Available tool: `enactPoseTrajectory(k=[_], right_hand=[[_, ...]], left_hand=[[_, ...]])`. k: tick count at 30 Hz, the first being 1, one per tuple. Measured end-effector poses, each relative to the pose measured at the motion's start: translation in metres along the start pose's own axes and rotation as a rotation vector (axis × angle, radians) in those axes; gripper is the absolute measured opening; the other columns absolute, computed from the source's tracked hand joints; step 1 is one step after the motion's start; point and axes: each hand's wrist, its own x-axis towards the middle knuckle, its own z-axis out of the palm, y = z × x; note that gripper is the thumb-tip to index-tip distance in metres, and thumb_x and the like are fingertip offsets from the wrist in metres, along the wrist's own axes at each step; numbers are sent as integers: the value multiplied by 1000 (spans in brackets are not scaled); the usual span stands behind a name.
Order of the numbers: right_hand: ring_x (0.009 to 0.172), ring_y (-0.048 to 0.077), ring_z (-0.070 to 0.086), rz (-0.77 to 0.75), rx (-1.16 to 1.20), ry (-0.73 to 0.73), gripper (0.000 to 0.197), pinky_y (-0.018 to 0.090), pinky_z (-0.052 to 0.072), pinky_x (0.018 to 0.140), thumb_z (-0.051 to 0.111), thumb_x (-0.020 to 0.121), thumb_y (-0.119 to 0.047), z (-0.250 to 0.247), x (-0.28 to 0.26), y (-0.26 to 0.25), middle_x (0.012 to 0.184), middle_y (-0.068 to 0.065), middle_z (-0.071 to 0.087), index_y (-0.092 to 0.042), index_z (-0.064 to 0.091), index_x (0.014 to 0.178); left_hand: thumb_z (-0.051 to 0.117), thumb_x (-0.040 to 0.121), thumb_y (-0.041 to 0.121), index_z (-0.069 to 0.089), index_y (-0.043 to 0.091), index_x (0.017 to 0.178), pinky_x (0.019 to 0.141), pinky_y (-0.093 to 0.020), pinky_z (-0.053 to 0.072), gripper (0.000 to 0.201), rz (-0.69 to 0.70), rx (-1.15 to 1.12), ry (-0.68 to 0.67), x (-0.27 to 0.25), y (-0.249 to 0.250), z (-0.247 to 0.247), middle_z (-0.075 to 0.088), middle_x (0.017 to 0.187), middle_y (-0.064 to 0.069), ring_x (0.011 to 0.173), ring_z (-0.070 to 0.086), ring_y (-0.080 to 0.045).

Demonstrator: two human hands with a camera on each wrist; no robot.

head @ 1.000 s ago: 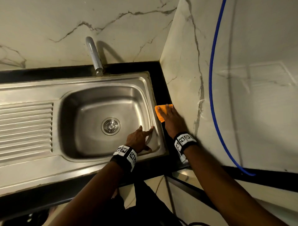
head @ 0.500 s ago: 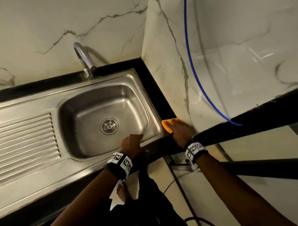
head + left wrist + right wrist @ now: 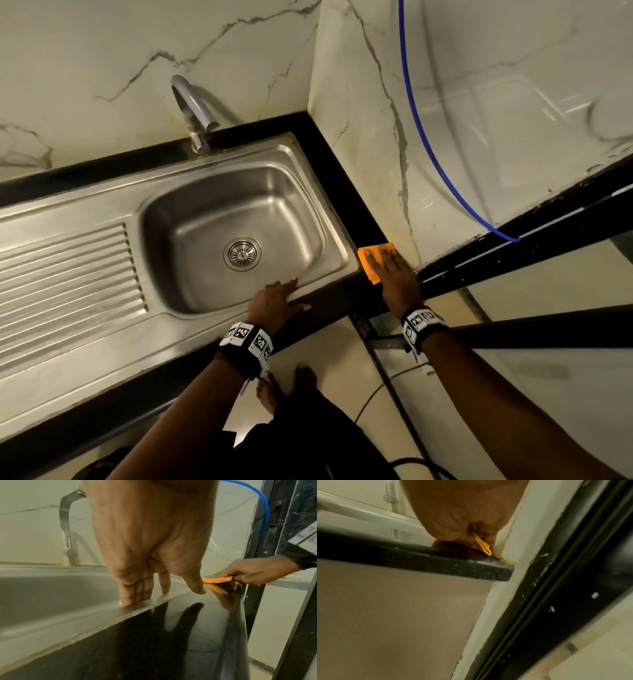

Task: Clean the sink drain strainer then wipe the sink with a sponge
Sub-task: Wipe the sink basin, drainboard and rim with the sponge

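Observation:
The steel sink [image 3: 318,192] has its round drain strainer [image 3: 242,253] seated in the basin floor. My left hand [image 3: 291,291] rests with straight fingers on the sink's front rim, as the left wrist view also shows: left hand [image 3: 163,588]. An orange folded sponge [image 3: 368,262] lies on the black counter corner right of the sink. My right hand [image 3: 383,263] covers it, fingers on top. In the right wrist view the sponge [image 3: 483,546] sticks out between the thumb and fingers of my right hand [image 3: 471,534]. The sponge [image 3: 216,580] also shows under the right hand [image 3: 240,573].
A curved steel tap [image 3: 191,109] stands behind the basin, and a ribbed drainboard [image 3: 65,274] lies to its left. Marble walls close the corner. A blue hose [image 3: 418,137] runs down the right wall to a black frame [image 3: 513,246]. My bare foot [image 3: 267,394] is on the floor.
My left hand has drawn back from the basin's inner near wall onto the front rim. The right hand has stayed on the sponge. The head view has swung to the right.

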Motion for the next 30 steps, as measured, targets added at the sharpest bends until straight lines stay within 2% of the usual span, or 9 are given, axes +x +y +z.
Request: enactPoseTrajectory(k=[5, 10, 13, 17, 20, 24, 27, 29, 30], right_hand=[[141, 45, 31, 72, -29, -41, 83, 57, 38, 109, 59, 80, 7, 5, -39, -6, 155, 20, 32, -22, 32, 153], [124, 46, 48, 35, -72, -4, 73, 57, 41, 104, 71, 73, -3, -31, -12, -4, 135, 21, 53, -16, 46, 141], [131, 45, 42, 3, -71, 31, 78, 55, 37, 109, 65, 75, -7, -48, 15, -11, 144, 21, 44, -16, 36, 148], [141, 44, 31, -103, -75, -69, 82, 55, 37, 110, 67, 78, -3, -21, 16, -6, 157, 22, 28, -21, 34, 152], [144, 41, 27, -55, -45, -48, 86, 56, 39, 109, 63, 81, 0, -4, -14, 9, 159, 17, 25, -25, 27, 154], [140, 45, 33, -34, -110, -26, 80, 59, 30, 113, 66, 84, -9, 3, -44, 11, 155, 24, 31, -20, 29, 154], [130, 48, 44, -9, -192, -97, 79, 58, 32, 111, 72, 80, -22, 0, -52, 10, 144, 31, 43, -14, 37, 150], [105, 45, 61, 1, -211, -114, 67, 53, 47, 94, 76, 71, -23, -14, -55, 2, 116, 31, 62, -9, 57, 134], [88, 41, 64, -6, -219, -75, 52, 49, 52, 84, 74, 68, -21, -24, -55, 0, 98, 26, 67, -9, 67, 117]], left_hand=[[55, 83, 71, 41, 29, 148, 99, -36, 46, 79, 1, 25, 7, -1, -1, -3, 61, 131, -6, 121, 57, -27], [54, 86, 67, 31, 30, 152, 98, -34, 44, 79, 7, 66, -5, 0, -3, 6, 56, 135, -6, 122, 55, -27], [50, 88, 68, 29, 30, 153, 100, -35, 44, 78, -3, 88, -23, 1, -2, 7, 54, 137, -7, 123, 54, -28], [47, 89, 68, 25, 30, 154, 100, -37, 46, 79, -1, 152, -25, 4, -3, 11, 54, 137, -8, 122, 54, -30], [46, 90, 68, 25, 29, 154, 98, -38, 48, 78, 20, 217, -17, 7, -4, 12, 57, 133, -9, 119, 57, -30], [42, 88, 72, 30, 32, 152, 93, -40, 52, 77, 10, 250, 21, 10, -6, 16, 62, 125, -7, 111, 61, -30], [43, 88, 71, 31, 32, 151, 93, -39, 51, 75, -3, 214, 40, 9, -5, 19, 61, 125, -7, 111, 61, -30], [44, 91, 67, 30, 31, 152, 95, -38, 50, 72, -11, 219, 57, 9, -5, 21, 59, 128, -7, 113, 60, -30], [44, 92, 65, 30, 30, 152, 96, -38, 50, 71, -10, 227, 63, 9, -4, 21, 59, 129, -7, 114, 60, -30]])
